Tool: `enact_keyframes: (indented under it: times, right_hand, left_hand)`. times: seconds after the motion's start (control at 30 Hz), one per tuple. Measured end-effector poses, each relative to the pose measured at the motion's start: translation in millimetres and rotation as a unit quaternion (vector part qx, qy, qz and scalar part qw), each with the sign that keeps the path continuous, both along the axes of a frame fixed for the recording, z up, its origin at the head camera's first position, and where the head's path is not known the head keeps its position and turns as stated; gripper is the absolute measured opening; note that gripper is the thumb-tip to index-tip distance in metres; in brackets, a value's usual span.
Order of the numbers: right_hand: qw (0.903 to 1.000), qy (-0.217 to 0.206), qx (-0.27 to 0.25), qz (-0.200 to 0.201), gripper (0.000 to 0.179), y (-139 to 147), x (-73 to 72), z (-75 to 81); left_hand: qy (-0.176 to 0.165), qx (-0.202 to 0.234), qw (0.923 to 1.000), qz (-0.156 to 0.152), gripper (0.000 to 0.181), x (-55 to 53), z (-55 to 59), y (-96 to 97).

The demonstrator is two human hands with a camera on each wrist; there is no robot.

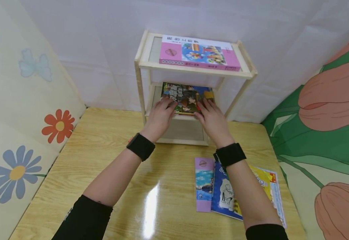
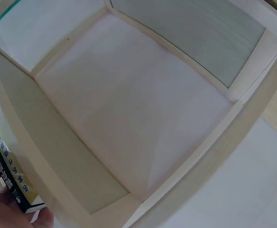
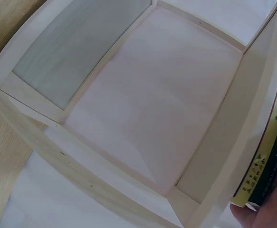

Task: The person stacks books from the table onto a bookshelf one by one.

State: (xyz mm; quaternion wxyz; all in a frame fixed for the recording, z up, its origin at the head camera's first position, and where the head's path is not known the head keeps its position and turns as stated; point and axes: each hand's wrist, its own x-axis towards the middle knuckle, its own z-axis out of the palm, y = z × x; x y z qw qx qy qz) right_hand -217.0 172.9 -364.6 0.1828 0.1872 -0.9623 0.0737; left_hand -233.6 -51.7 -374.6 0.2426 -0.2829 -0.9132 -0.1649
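A dark, colourfully illustrated book (image 1: 189,96) lies flat on the middle shelf of a small wooden rack (image 1: 178,117). My left hand (image 1: 159,115) rests on its left part, fingers over the cover. On its right part lies my right hand (image 1: 214,123), with fingers spread on the cover and the thumb at the front edge. In the left wrist view, a yellow and dark spine (image 2: 7,166) shows beside the left fingers. The right wrist view has the same spine (image 3: 266,156) along its right edge, the right hand partly cut off.
A thick pink and white book (image 1: 199,53) lies on the top shelf. On the wooden table (image 1: 114,180), several overlapping books, among them a blue one (image 1: 222,193), lie beneath the right forearm. A white curtain (image 1: 108,66) hangs behind the rack.
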Motion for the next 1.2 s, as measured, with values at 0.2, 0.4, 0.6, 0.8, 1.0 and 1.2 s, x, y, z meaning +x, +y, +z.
enact_keyframes:
  times: [0.2, 0.4, 0.6, 0.8, 1.0, 1.2]
  right_hand:
    - [0.9994, -0.030, -0.012, -0.009, 0.057, -0.6, -4.3, 0.2]
    - [0.9990, -0.038, -0.021, -0.006, 0.057, 0.0, -6.5, 0.2]
    - [0.9988, -0.041, -0.025, -0.003, 0.057, 0.0, -9.1, -1.7]
    - [0.9989, -0.038, -0.028, 0.000, 0.057, 0.5, -10.7, -4.0]
    - [0.9993, -0.023, -0.029, 0.001, 0.056, 0.6, -10.3, -7.1]
    - [0.9989, -0.035, -0.020, -0.023, 0.057, 0.6, -9.0, -12.0]
  left_hand:
    - [-0.009, 0.006, 0.9999, 0.005, 0.034, -1.5, -0.1, 0.0]
    - [-0.010, 0.008, 0.9999, 0.011, 0.035, -1.7, 1.1, 1.1]
    - [-0.007, 0.010, 0.9998, 0.018, 0.034, -2.3, 0.6, 1.6]
    - [0.010, 0.002, 0.9998, 0.019, 0.034, -3.5, -2.3, 1.3]
    - [0.021, -0.023, 0.9992, 0.026, 0.040, -2.2, -8.8, -0.8]
    - [0.019, -0.041, 0.9985, 0.032, 0.047, 2.3, -14.5, -4.2]
